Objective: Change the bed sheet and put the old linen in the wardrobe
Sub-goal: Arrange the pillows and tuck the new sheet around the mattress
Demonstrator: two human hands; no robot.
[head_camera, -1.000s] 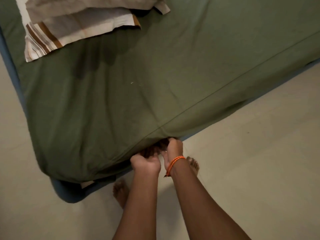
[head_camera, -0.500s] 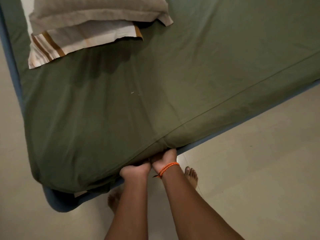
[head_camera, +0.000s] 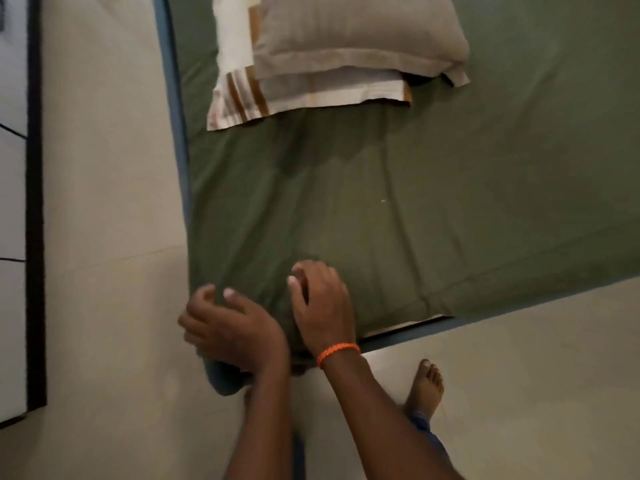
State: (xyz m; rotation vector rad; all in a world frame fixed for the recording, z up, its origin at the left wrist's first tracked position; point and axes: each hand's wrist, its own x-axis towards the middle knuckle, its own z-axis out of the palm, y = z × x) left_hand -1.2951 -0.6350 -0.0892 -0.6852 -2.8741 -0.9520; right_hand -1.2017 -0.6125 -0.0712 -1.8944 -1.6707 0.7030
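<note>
Head view. My left hand (head_camera: 228,327) hangs over the near corner of the mattress (head_camera: 175,109), at about 7 o'clock in the frame, fingers loosely curled and spread, holding nothing; motion blur softens its outline, so I cannot tell whether it touches the cloth. My right hand (head_camera: 322,306), marked by an orange wristband (head_camera: 337,353), lies just beside it at 6 o'clock, palm down on the green sheet (head_camera: 433,209), fingers bent but not closed on any fold. The sheet covers the mattress from the corner out to 12 and 3 o'clock; its left edge runs toward 12 o'clock, leaving a blue strip of mattress exposed along that side. At the near edge, toward 4 o'clock, the sheet's hem stops short and a pale sliver shows above the blue border. Two pillows sit at 12 o'clock: a beige pillow (head_camera: 360,32) stacked on a striped pillow (head_camera: 242,98). Open floor (head_camera: 104,202) lies at 9 o'clock between the mattress and a dark-framed cabinet (head_camera: 34,202) at the left margin, and again at 4 to 5 o'clock, where my bare foot (head_camera: 426,386) stands.
</note>
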